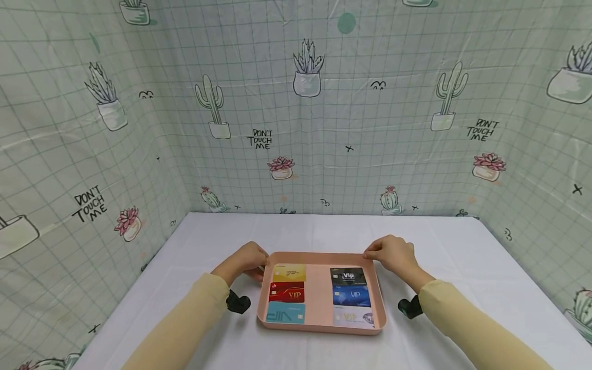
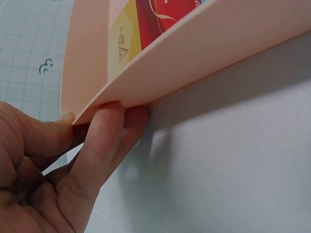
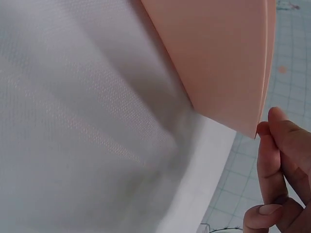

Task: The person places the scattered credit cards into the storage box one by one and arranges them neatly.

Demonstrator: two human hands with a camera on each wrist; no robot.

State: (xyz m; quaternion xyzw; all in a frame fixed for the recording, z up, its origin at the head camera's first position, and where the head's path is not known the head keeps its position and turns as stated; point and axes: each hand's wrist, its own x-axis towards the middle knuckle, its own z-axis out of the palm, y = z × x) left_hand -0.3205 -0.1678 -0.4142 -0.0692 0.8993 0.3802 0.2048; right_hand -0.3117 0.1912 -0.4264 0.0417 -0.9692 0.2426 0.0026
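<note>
A pink rectangular tray (image 1: 318,295) is on the white table in the head view. In its left column are a yellow card (image 1: 289,272), a red VIP card (image 1: 287,292) and a light blue card (image 1: 285,312). The right column has a black Vip card (image 1: 348,276), a blue VIP card (image 1: 350,295) and a pale VIP card (image 1: 353,316). My left hand (image 1: 250,258) grips the tray's far left corner, thumb at the rim and fingers against the outer wall (image 2: 160,73). At the far right corner, my right hand (image 1: 393,253) pinches the rim between thumb and finger.
The white tablecloth (image 1: 319,234) spreads around the tray. Behind and to both sides stands a grid-patterned curtain (image 1: 324,128) printed with cacti. Dark wrist devices (image 1: 238,302) sit below both sleeve cuffs, beside the tray.
</note>
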